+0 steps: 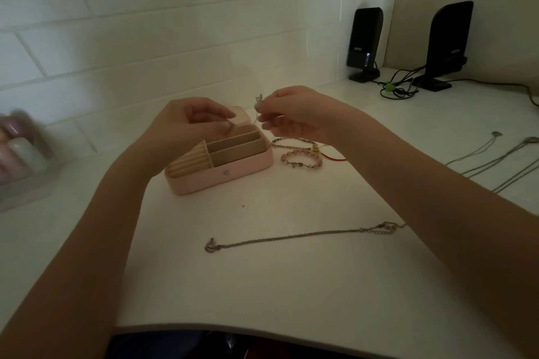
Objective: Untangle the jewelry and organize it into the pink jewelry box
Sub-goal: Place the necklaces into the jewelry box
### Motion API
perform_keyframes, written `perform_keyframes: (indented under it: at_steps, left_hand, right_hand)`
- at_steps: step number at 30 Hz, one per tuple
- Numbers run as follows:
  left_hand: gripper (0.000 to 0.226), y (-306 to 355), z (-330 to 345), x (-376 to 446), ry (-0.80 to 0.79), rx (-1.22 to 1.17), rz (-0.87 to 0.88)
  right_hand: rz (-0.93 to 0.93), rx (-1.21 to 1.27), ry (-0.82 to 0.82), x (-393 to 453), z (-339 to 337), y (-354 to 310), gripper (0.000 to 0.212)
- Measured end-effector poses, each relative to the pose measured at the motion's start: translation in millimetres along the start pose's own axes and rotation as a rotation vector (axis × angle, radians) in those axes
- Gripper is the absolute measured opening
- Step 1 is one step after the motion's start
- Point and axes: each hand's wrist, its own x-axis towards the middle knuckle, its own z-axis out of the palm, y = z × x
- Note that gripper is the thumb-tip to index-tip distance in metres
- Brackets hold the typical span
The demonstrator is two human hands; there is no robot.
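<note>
We see left hand point(192, 119) pinching something small above open pink jewelry box point(221, 167) | right hand point(294, 114) pinching thin chain point(259, 100) | silver necklace point(300, 237) flat on counter point(277, 285), near us

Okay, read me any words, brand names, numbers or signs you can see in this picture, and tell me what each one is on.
"EDIFIER", as far as it can be made out: small white lettering on the front of the left black speaker; blurred, so uncertain.
A small light mark lower on the same speaker: too small to read.
A pale strip on the right black speaker: too blurred to read.
The pink jewelry box: no text visible.
</note>
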Motion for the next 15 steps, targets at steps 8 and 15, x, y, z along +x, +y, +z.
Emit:
perform_keyframes:
  at_steps: [8,15]
  left_hand:
    - [0.044,8,35,-2,-0.065,-0.22,0.04]
    - [0.014,2,11,1,0.028,-0.179,-0.048]
  right_hand:
    - [-0.196,0.033,-0.168,-7,25,-14,0.005]
    - [-0.087,-0.459,0.13,-5,3,-11,0.016]
